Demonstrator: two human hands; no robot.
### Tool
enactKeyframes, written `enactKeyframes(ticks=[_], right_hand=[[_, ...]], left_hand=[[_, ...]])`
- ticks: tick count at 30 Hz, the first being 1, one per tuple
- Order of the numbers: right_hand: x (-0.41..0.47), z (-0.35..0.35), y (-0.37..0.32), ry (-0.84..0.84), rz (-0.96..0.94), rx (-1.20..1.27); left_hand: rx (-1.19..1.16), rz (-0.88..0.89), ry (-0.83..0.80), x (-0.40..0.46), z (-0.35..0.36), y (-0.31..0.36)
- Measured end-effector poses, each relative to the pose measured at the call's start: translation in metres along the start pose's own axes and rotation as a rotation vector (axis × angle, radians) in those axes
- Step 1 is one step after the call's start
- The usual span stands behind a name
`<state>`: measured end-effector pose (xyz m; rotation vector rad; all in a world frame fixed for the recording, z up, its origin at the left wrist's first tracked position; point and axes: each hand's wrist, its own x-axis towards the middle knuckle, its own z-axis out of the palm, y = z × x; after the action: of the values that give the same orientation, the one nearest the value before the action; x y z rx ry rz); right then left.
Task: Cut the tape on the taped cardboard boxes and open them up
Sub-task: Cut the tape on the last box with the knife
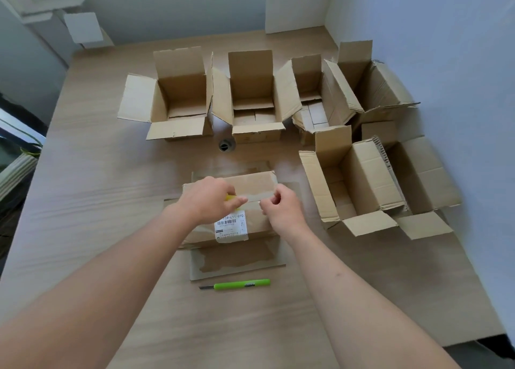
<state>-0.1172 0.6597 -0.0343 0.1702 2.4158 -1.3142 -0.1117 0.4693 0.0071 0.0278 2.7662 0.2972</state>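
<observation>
A closed cardboard box (252, 183) with a white barcode label (231, 226) stands in the middle of the table on flat cardboard sheets. Clear tape (257, 197) runs along its top seam. My left hand (207, 201) lies on the box top, fingers stretched over a yellow patch (230, 198). My right hand (281, 209) is curled at the seam just to the right, thumb and forefinger pinched on the tape. A green utility knife (239, 284) lies on the table in front of the box, blade out and pointing left, apart from both hands.
Three opened boxes (178, 95) stand in a row at the back of the wooden table (97, 201). More opened boxes (359, 179) crowd the right side against the wall. A round cable hole (226, 145) sits behind the closed box.
</observation>
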Motion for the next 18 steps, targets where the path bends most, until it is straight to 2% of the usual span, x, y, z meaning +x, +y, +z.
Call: enactKeyframes(ticks=[4,9,14,18], right_hand=[[0.002,-0.004,0.011,0.029,0.041,0.128],[0.009,-0.004,0.019,0.014,0.016,0.141],[0.015,-0.004,0.028,0.150,0.070,0.181],[0.020,-0.005,0.029,0.190,0.208,0.337]], left_hand=[[0.048,-0.037,0.027,0.005,0.005,0.007],[0.128,-0.078,0.058,0.022,0.008,0.030],[0.116,-0.074,0.059,0.031,0.006,0.042],[0.060,-0.110,-0.064,0.036,-0.003,0.046]])
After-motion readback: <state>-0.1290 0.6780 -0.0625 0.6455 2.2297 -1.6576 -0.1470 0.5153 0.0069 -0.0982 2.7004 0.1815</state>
